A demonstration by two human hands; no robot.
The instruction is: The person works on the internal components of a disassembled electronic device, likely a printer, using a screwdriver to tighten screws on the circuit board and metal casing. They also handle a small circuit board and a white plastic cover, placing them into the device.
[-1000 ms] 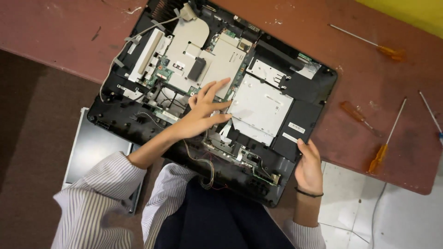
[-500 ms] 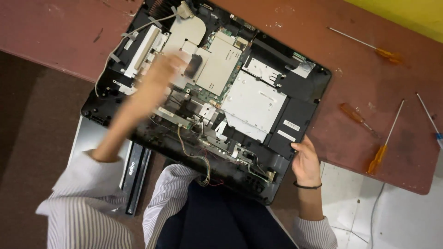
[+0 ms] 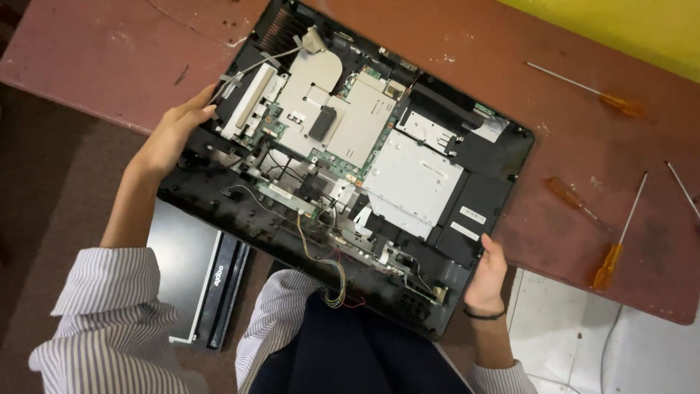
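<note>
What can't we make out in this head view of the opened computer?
- Left hand fingers: tips hidden behind the computer edge.
- Right hand: fingers curl under the case, out of sight.
- Board parts: too small to identify.
- Far-right screwdriver: cut off by the frame edge.
- Flat panel below: partly hidden by the computer and sleeve.

Opened computer chassis lies tilted on the reddish surface, internals exposed. Left hand grips its nine o'clock edge; right hand holds the five o'clock corner. Orange-handled screwdrivers lie at three o'clock, apart from the chassis.
</note>
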